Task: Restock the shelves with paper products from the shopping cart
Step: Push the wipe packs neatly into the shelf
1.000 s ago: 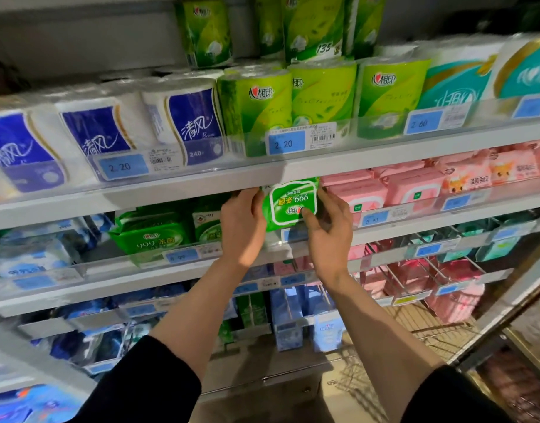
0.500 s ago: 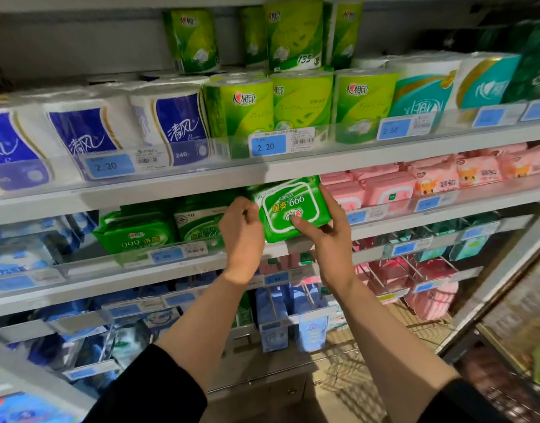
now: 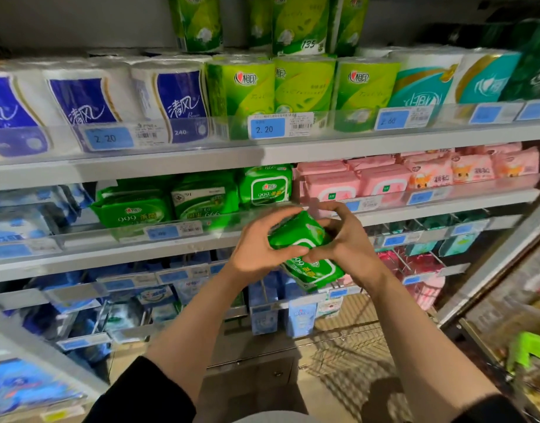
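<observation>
Two hands, left (image 3: 256, 248) and right (image 3: 345, 239), are gripping soft green plastic wipe packs (image 3: 299, 236) below the middle shelf (image 3: 171, 245). Restocking is looking unfinished; these packs are awaiting placement.

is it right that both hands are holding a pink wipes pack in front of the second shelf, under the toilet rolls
Not quite: the head view shows the pack is green, not pink. The left hand and right hand both grip the green wipes pack in front of the second shelf, below the toilet rolls. The pink packs lie on the shelf.

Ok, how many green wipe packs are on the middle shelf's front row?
3: left pack, middle pack, right pack beside the pink ones. Others may be hidden behind.
</observation>
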Motion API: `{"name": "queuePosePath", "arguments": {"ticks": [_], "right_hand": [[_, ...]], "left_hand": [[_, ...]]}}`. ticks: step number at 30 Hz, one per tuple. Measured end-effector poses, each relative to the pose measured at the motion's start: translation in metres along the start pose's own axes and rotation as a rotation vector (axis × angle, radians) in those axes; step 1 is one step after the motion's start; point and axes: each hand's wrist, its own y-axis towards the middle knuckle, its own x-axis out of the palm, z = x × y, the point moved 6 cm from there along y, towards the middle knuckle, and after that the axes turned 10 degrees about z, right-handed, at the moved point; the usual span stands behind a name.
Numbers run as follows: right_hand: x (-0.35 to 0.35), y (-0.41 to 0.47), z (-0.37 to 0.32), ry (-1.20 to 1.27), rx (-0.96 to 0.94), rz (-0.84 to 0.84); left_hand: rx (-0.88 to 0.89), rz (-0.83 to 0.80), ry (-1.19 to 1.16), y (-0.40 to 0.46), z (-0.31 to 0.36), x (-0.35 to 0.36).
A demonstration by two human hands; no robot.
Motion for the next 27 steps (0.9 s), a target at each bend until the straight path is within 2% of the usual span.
{"name": "queuePosePath", "arguments": {"ticks": [3,5,8,11,14,19,24,27], "right_hand": [[0.011,0.0,0.004,-0.03,0.016,-0.065],[0.018,0.0,0.004,-0.036,0.003,-0.062],[0.022,0.005,0.002,-0.051,-0.058,0.027],[0.017,0.011,0.003,0.057,-0.077,0.132],[0.02,0.015,0.006,0.203,-0.084,0.135],[0.023,0.03,-0.009,0.195,-0.178,0.143],[0.024,0.044,-0.012,0.136,-0.231,0.187],[0.026,0.048,-0.008,0.147,-0.238,0.202]], "left_hand": [[-0.095,-0.117,0.045,-0.004,-0.011,-0.004],[-0.102,-0.104,0.069,-0.005,-0.015,-0.01],[-0.107,0.056,0.062,-0.008,-0.021,-0.023],[-0.108,0.257,0.035,-0.009,-0.02,-0.039],[-0.122,0.329,-0.036,-0.002,-0.01,-0.047],[-0.064,0.294,0.203,0.02,0.001,-0.059],[-0.017,0.211,0.552,0.047,0.003,-0.071],[0.071,0.152,0.868,0.055,0.002,-0.069]]}}
